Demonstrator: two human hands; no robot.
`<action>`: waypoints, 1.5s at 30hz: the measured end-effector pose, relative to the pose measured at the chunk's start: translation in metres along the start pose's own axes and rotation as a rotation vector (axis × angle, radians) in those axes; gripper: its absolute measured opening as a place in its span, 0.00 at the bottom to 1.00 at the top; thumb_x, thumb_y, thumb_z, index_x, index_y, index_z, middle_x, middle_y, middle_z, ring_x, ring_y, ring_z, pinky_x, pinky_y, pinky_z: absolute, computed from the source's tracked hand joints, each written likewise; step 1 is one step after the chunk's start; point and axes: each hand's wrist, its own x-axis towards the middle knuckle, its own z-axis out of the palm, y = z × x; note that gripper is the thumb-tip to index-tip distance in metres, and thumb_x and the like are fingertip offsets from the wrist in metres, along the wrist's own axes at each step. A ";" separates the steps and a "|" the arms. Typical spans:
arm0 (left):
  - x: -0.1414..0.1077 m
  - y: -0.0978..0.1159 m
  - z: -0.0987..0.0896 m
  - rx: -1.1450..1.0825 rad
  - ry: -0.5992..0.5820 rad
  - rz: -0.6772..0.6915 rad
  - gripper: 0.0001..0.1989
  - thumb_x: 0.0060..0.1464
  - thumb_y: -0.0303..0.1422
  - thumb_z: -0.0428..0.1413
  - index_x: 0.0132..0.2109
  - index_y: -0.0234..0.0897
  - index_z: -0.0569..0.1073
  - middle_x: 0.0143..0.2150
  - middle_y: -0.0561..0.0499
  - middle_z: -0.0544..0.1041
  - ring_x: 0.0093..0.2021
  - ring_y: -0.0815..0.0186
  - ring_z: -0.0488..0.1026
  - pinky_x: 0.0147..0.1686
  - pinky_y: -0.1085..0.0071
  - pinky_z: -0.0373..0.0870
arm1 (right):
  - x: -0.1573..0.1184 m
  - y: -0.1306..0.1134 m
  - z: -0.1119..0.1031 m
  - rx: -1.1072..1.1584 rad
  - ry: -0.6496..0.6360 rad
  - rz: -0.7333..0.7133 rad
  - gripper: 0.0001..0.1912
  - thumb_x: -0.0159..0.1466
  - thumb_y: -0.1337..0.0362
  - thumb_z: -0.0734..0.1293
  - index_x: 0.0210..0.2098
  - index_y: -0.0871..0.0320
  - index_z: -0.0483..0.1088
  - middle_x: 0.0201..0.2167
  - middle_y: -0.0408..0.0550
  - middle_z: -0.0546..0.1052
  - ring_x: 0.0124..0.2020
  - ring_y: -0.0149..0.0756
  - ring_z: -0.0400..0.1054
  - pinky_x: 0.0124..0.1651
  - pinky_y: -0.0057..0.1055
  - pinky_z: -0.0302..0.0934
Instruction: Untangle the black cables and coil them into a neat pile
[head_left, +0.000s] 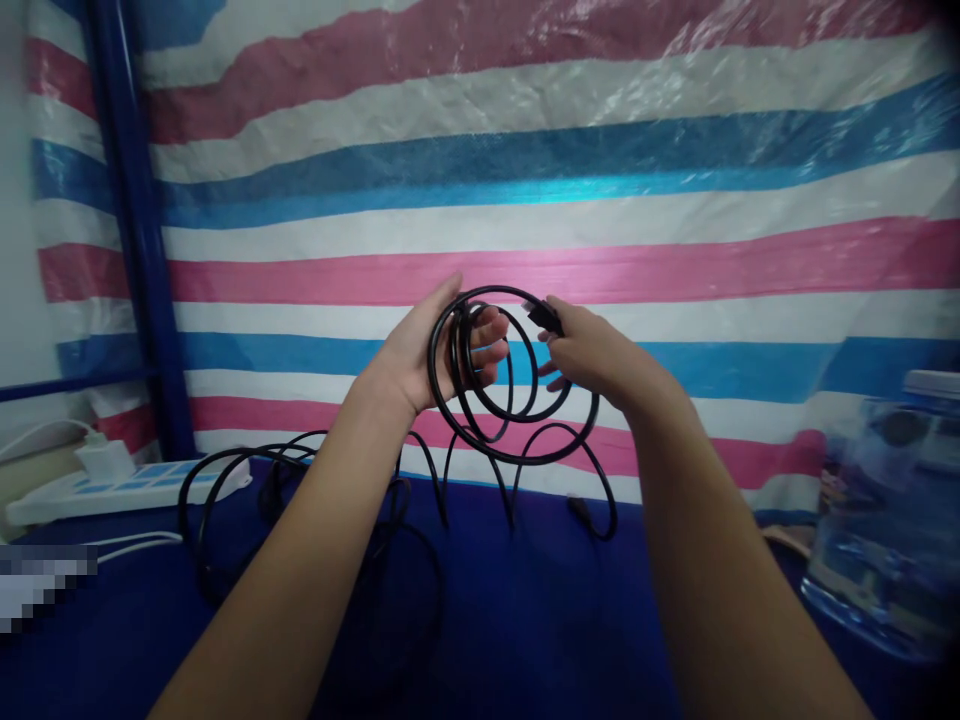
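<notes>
Behind everything hangs a striped tarpaulin [525,180] in pink, white and blue. Below it is a dark blue table [525,620]. At the right edge stands a clear plastic water bottle [885,520], blurred. At the left lies a white power strip [112,485] with a white charger [101,455] plugged in.

A black cable [517,455] is lifted above the table. Some coils are in the air, the rest lies loose on the cloth. The left hand [435,350] is half open, and the coils go around its fingers. The right hand [592,350] pinches the cable's plug end [541,314] between thumb and fingers.

No writing can be read.
</notes>
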 end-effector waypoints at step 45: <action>-0.007 0.021 -0.034 0.346 0.230 0.334 0.10 0.50 0.37 0.57 0.32 0.32 0.72 0.23 0.50 0.71 0.18 0.71 0.66 0.18 0.77 0.65 | -0.002 -0.025 0.002 0.525 0.402 -0.093 0.06 0.53 0.74 0.59 0.28 0.59 0.66 0.19 0.42 0.65 0.14 0.25 0.53 0.17 0.28 0.50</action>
